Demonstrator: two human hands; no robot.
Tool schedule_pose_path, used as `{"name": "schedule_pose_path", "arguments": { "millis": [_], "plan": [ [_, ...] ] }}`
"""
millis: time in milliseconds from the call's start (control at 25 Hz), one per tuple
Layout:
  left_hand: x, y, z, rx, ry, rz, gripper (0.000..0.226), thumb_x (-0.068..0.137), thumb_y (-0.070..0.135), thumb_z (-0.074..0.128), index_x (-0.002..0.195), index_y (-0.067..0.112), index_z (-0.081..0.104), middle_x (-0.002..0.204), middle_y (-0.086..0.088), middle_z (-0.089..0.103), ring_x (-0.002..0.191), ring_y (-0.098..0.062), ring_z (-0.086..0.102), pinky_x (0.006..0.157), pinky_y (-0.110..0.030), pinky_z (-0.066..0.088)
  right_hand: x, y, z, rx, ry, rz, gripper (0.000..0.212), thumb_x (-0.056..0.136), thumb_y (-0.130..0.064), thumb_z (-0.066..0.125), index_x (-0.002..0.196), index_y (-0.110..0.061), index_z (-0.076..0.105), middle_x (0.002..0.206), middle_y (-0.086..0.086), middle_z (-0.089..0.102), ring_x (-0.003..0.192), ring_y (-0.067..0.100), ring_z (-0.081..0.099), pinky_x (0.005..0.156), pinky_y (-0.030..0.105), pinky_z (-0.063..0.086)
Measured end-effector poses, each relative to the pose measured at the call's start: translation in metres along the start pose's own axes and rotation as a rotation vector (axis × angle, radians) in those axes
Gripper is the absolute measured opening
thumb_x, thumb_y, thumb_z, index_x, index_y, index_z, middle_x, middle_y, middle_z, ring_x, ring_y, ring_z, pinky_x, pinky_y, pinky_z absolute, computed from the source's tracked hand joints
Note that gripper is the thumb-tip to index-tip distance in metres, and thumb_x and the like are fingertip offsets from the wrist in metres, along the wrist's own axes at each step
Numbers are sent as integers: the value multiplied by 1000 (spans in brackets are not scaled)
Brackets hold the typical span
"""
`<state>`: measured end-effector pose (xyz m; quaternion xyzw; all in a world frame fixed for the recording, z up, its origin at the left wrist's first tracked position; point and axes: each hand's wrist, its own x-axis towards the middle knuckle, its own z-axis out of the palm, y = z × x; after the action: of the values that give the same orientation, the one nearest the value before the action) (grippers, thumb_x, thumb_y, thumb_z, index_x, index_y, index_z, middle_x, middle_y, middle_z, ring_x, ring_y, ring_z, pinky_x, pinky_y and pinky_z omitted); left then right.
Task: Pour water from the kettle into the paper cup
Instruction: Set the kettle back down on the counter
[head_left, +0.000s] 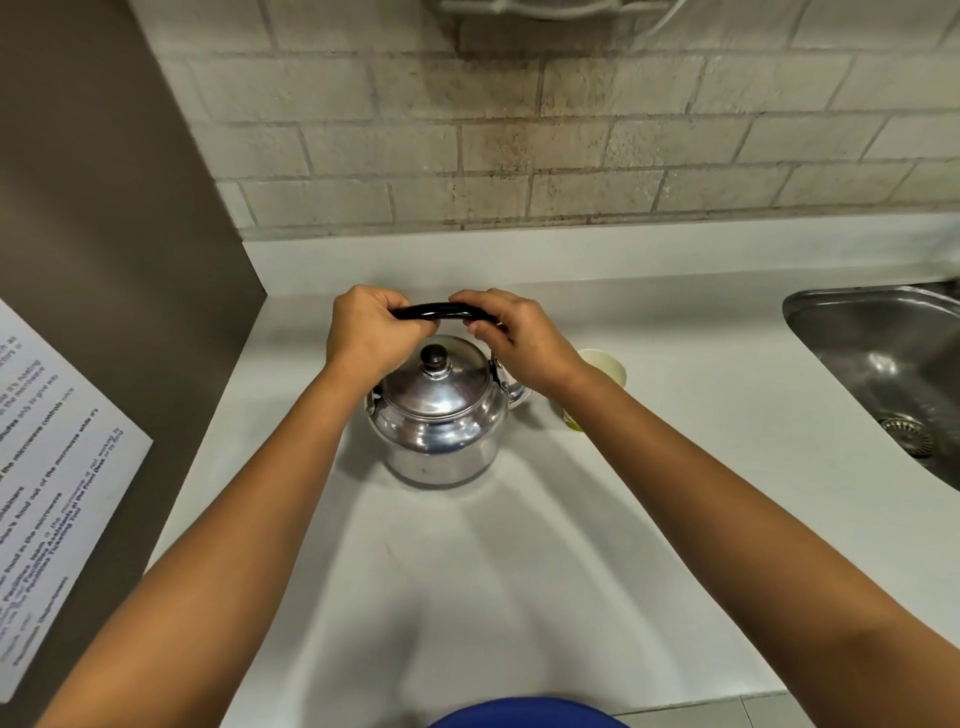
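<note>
A: Item one, the kettle (439, 415)?

B: Polished metal, lid on, black knob (434, 356) on top. It stands upright on the counter (519, 571), base flat, not yet lifted. Its black handle (441, 312) arches over the lid.

A: Who has it?

B: Both hands, on the handle. The left hand (371, 332) is wrapped around the handle's left end, fingers curled fully round. The right hand (511, 338) closes over the right end in the same way. Judgement: a two-handed hold suggests a heavy, full kettle, or a handle that swings and wants steadying before the lift.

A: The spout?

B: On the kettle's right, mostly hidden under the right wrist. I judge it points toward the cup.

A: Item two, the cup (605, 371)?

B: Paper, pale, just right of the kettle, upright, mouth open. The right forearm covers part of it. Whether it holds anything cannot be told. Placed close, so the pour needs only a lift and a tilt rightward.

A: Further out?

B: A steel sink (883, 358) well to the right of the kettle. A brick-tile wall (519, 156) behind it. A printed notice (47, 467) well to the left, on a dark panel.

A: Stage?

B: Grip taken, pour not begun.
</note>
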<state>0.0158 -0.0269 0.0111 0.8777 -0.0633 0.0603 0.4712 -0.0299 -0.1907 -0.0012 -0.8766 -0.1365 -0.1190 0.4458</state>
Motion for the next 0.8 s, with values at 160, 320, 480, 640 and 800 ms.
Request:
{"name": "schedule_pose_path", "arguments": {
  "millis": [160, 320, 480, 640, 800],
  "plan": [
    [3, -6, 5, 8, 3, -13, 37, 63, 19, 78, 36, 25, 54, 28, 12, 47, 38, -5, 42, 42, -17, 34, 1, 8, 4, -12, 4, -3, 34, 88, -2, 49, 121, -10, 54, 108, 11, 61, 99, 19, 56, 85, 16, 39],
    [6, -9, 9, 9, -20, -26, 37, 63, 20, 77, 34, 25, 55, 28, 19, 48, 32, -1, 43, 34, -8, 32, 3, 15, 6, 7, 9, 13, 33, 88, -3, 50, 120, -11, 55, 100, 3, 57, 94, 15, 54, 78, 1, 36],
    [7, -13, 13, 16, -20, -39, 34, 63, 19, 78, 38, 26, 56, 31, 13, 50, 38, -4, 44, 43, -17, 35, 4, 20, 9, 12, 16, 18, 33, 87, -2, 51, 119, -11, 55, 97, 1, 55, 93, 16, 54, 78, 1, 35],
    [8, -16, 16, 20, -13, -44, 33, 62, 19, 78, 38, 25, 56, 37, 10, 48, 39, -8, 44, 45, -17, 35, 4, 24, 11, 1, 11, 13, 34, 87, -1, 51, 119, -10, 55, 95, 2, 55, 89, 15, 52, 75, -2, 33],
    [10, -19, 17, 24, -26, -61, 34, 62, 20, 77, 37, 24, 55, 29, 17, 48, 38, -6, 42, 43, -17, 34, 4, 27, 12, 6, 5, 30, 33, 87, -1, 51, 119, -10, 55, 99, 7, 58, 92, 16, 54, 78, 2, 36]
  ]
}}
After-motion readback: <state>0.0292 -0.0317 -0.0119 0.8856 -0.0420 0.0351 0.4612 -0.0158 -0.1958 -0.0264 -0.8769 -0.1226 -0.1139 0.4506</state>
